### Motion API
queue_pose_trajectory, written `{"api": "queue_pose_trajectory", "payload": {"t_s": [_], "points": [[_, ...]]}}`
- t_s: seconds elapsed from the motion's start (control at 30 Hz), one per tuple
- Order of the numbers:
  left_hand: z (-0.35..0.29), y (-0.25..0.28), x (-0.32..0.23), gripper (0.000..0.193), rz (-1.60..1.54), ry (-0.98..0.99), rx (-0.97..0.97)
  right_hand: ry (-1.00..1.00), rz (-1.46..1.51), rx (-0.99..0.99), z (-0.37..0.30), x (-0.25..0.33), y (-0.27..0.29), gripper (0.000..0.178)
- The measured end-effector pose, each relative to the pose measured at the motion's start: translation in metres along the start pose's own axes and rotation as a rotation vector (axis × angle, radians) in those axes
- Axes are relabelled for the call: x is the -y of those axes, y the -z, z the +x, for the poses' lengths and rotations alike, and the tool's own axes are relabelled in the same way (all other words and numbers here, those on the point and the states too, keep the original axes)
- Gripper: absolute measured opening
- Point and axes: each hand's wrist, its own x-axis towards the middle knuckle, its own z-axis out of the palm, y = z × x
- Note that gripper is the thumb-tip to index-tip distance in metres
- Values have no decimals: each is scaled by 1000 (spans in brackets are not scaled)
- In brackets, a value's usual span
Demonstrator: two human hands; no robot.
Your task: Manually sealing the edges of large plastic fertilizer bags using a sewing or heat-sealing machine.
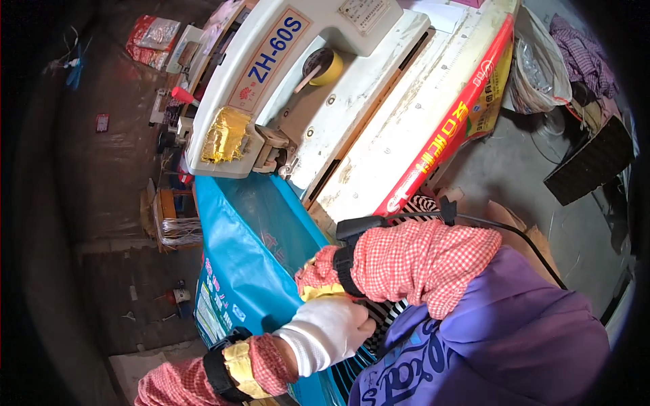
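Observation:
A glossy blue bag (223, 230) with printing and a see-through panel (267, 220) hangs below the head of a pale sewing machine (220, 88). Its upper edge runs up to the presser foot (277, 152). My left hand (325, 331), in a white glove, has its fingers curled closed at the bag's near side. Just above it, my right hand (318, 284) lies against the bag, mostly covered by a red checked sleeve with a yellow cuff; its fingers are hidden.
A yellow cup (323, 66) with a stick in it stands on the machine bed. The worn white table (399, 128) has a red strip along its edge. A white sack (538, 64) and a dark board (589, 162) lie to the right. A black cable (501, 227) runs past my right arm.

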Motion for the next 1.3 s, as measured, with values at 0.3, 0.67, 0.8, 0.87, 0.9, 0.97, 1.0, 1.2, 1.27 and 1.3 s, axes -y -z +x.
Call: {"api": "queue_pose_trajectory", "payload": {"t_s": [0.3, 0.67, 0.8, 0.87, 0.9, 0.97, 1.0, 1.2, 1.27, 1.3], "points": [[-12, -16, 17, 49, -216, 90, -144, -513, 556, -1073, -135, -36, 146, 32], [-13, -29, -2, 25, -77, -141, -223, -606, -15, -300, -118, -27, 118, 31], [-8, -32, -10, 16, 127, -187, -313, -746, 154, -168, -126, -8, 147, 22], [-2, -33, -17, 13, 178, -195, -428, -848, 68, -294, -110, -7, 124, 20], [6, -35, -18, 16, 170, -189, -458, -941, -16, -418, -100, -9, 113, 20], [17, -24, -8, 16, 187, -105, -521, -930, -24, -469, -97, -11, 117, 14], [23, -14, 4, 15, 197, -66, -529, -927, -25, -518, -96, -15, 117, 10], [-3, 23, 39, 8, 373, -188, -355, -832, 28, -436, -80, -24, 107, 16], [-15, 34, 64, 11, 445, -363, -437, -641, -14, -391, -82, -23, 95, 13], [-26, 48, 66, 18, 314, -116, -326, -640, -16, -387, -82, -17, 86, 13]]}}
